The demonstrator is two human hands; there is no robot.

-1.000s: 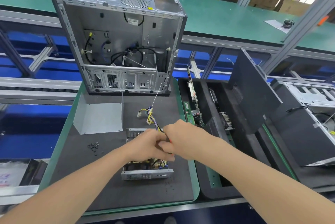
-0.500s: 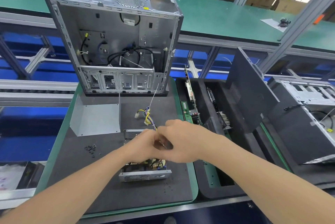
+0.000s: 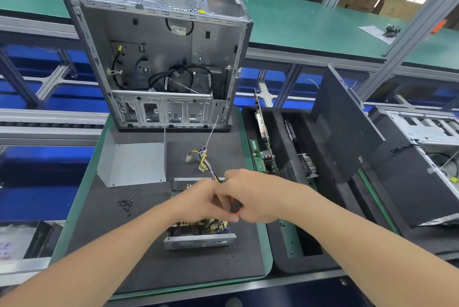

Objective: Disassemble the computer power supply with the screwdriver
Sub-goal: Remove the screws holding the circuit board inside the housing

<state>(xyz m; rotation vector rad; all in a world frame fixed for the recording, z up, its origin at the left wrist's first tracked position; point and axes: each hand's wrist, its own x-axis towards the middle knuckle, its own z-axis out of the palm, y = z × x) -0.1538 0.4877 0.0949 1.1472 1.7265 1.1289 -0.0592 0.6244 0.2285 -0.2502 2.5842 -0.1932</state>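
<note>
While right hand (image 3: pixel 258 195) grips orange-and-black screwdriver (image 3: pixel 234 207) over grey metal power supply (image 3: pixel 198 241), left hand (image 3: pixel 198 201): hold indeterminable. Advise vertical, firm pressure.

screwdriver (image 3: pixel 234 207) mostly hidden, power supply (image 3: pixel 198 242) half covered

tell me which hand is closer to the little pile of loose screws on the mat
Left. The left hand sits over the power supply, right of the screws; the right hand is farther right, beyond the left.
</note>
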